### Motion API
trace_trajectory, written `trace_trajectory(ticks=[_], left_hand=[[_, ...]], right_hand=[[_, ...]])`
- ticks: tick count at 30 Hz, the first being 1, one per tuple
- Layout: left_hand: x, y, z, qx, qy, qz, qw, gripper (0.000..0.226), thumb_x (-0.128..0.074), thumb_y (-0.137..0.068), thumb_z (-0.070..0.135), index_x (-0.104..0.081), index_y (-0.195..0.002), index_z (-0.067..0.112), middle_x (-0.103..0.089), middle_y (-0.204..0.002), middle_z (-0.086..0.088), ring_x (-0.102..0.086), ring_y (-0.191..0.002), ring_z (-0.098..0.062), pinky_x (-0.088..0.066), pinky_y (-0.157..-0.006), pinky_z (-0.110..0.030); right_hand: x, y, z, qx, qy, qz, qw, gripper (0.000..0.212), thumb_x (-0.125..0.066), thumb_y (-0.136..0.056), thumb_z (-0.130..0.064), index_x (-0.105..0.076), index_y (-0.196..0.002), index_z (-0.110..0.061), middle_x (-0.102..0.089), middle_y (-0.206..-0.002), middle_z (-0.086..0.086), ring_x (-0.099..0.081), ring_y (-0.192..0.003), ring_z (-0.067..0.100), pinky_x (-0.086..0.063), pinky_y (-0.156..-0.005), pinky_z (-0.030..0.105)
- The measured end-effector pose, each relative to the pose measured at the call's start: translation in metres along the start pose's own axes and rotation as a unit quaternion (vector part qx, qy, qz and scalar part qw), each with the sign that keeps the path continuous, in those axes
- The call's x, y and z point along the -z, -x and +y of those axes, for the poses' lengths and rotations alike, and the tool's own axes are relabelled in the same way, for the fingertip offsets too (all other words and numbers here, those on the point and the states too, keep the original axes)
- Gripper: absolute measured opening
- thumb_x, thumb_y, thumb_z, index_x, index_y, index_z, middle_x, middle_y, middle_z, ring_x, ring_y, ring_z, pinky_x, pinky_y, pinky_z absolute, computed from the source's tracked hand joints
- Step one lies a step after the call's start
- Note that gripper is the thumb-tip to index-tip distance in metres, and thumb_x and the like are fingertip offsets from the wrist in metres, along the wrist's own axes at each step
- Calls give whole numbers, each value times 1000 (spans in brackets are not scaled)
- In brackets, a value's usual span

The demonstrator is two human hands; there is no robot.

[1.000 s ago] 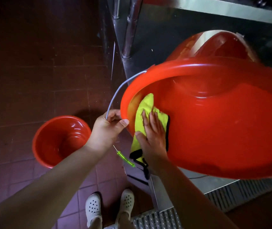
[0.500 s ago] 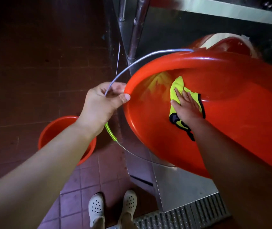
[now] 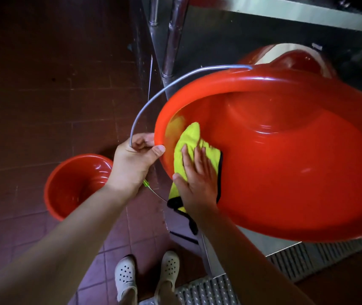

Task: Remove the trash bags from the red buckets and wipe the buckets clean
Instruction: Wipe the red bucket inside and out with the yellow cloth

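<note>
A large red bucket [image 3: 296,168] is tipped toward me and fills the right of the view. My left hand [image 3: 135,161] grips its rim at the left edge, together with the grey wire handle [image 3: 160,95]. My right hand [image 3: 197,179] lies flat with straight fingers on a yellow cloth [image 3: 189,139], pressing it against the inner wall near the rim. The cloth's black-edged lower end hangs out over the rim. A second red bucket [image 3: 74,186] stands upright on the floor at the left, with nothing visible inside. A third red bucket [image 3: 294,60] lies behind the big one.
Steel legs [image 3: 173,36] and a metal shelf stand straight ahead. A metal floor grate [image 3: 208,289] runs along the bottom right. My feet in white clogs [image 3: 125,276] stand on the dark red floor tiles [image 3: 43,84].
My right hand has slid the cloth from deeper inside the bucket back toward the near left rim. My left hand and the held bucket have dropped lower, and the floor bucket shows more fully.
</note>
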State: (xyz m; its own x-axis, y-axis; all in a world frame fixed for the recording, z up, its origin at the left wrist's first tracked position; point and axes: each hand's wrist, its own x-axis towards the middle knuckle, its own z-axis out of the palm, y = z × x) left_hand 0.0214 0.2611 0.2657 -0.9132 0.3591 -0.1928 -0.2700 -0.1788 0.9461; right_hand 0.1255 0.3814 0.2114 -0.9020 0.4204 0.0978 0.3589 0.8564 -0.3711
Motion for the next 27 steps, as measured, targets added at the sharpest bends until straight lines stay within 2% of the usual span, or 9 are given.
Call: trace_trajectory(ticks=[2, 5, 8, 11, 13, 16, 21, 25, 27], left_hand=[[-1, -1, 4, -15, -16, -26, 999, 24, -64, -78, -11, -61, -82, 13, -66, -71, 10, -61, -68, 4, -49, -69, -11], [0, -9, 14, -39, -51, -64, 996, 29, -65, -76, -13, -59, -78, 15, -65, -63, 19, -59, -64, 8, -47, -67, -9], [4, -22, 30, -51, -81, -102, 990, 17, -68, -74, -10, -60, -79, 4, -65, -66, 13, -59, -65, 3, -49, -68, -13], [5, -32, 45, -55, -84, -123, 987, 17, -72, -72, -5, -62, -83, 4, -61, -78, 2, -59, -70, -4, -51, -70, -17], [1, -33, 48, -62, -69, -114, 989, 23, -72, -71, -6, -63, -80, 14, -63, -79, 3, -60, -71, -2, -51, -71, -16], [-4, -31, 37, -54, -25, -53, 997, 29, -71, -72, -8, -64, -83, 18, -68, -71, 13, -63, -73, 3, -50, -72, -13], [-1, 0, -21, 59, 59, 21, 996, 29, -67, -75, -9, -66, -93, 13, -73, -84, 5, -66, -86, -9, -50, -91, -31], [-16, 23, -49, 121, 99, -10, 988, 17, -62, -79, -3, -66, -86, 12, -73, -82, 1, -68, -85, -15, -55, -83, -31], [-18, 21, -49, 113, 108, -21, 987, 13, -61, -81, -3, -63, -83, 9, -71, -78, 1, -68, -82, -14, -56, -81, -30]], right_hand=[[5, 1, 4, 15, -32, -18, 999, 64, -35, -88, -45, -15, -147, -31, -21, -156, 8, -14, -144, 21, -11, -116, 35], [13, -16, 25, 16, -56, -23, 998, 61, -37, -87, -44, -24, -146, -33, -25, -154, 6, -19, -143, 21, -17, -115, 34], [24, -48, 61, -20, 25, -24, 999, 60, -39, -86, -46, -32, -144, -33, -32, -152, 6, -26, -141, 23, -24, -113, 35], [44, -90, 104, -117, 110, -106, 981, 56, -43, -93, -40, -24, -146, -38, -21, -156, 0, -16, -144, 19, -17, -116, 35], [56, -110, 122, -180, 136, -156, 962, 56, -36, -95, -42, -15, -147, -43, -10, -158, -5, -7, -145, 15, -9, -117, 36], [55, -120, 125, -196, 159, -186, 950, 56, -28, -95, -47, -6, -147, -46, -2, -158, -10, 2, -145, 13, -2, -116, 37], [51, -119, 123, -204, 144, -174, 953, 57, -28, -95, -46, -3, -147, -44, 0, -159, -9, 5, -145, 13, 2, -117, 37], [37, -101, 103, -208, 86, -122, 967, 61, -37, -95, -44, -9, -148, -39, -7, -159, 0, -1, -146, 19, -2, -116, 37], [27, -74, 83, -159, 76, -61, 982, 63, -39, -92, -47, -17, -149, -32, -18, -157, 8, -12, -145, 26, -11, -114, 38]])
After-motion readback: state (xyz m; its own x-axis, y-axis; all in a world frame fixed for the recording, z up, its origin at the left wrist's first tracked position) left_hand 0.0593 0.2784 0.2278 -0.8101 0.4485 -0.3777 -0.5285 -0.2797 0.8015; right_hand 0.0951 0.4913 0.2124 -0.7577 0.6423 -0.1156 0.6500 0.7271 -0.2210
